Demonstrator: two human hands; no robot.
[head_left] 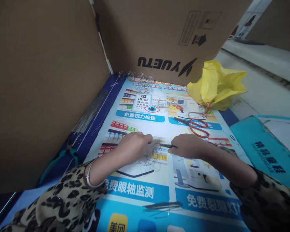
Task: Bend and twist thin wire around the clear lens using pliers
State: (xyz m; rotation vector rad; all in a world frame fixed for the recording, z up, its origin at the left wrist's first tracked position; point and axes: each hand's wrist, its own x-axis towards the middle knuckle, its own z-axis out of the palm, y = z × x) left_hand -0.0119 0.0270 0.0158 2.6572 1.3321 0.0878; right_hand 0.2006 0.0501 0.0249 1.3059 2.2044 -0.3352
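My left hand [135, 148] is closed in a pinch at the middle of the printed sheet, on a tangle of thin wire [147, 159] that loops out below its fingers. My right hand [187, 146] is closed around a slim dark pointed tool [166, 146]; its grip end is hidden in the palm. The tool's tip points left and reaches the wire between both hands. Beyond my right hand lie scissors [199, 127] with red handles. Closer to me, a small bundle of straight dark wires [163, 206] rests on the sheet.
Cardboard panels [159, 38] stand at the left and back. Pliers [66, 153] with teal handles and more straight wires [89, 112] lie on the left. Wire coils [145, 80] sit at the back. A crumpled yellow wrapper [217, 85] and a teal box [261, 145] are on the right.
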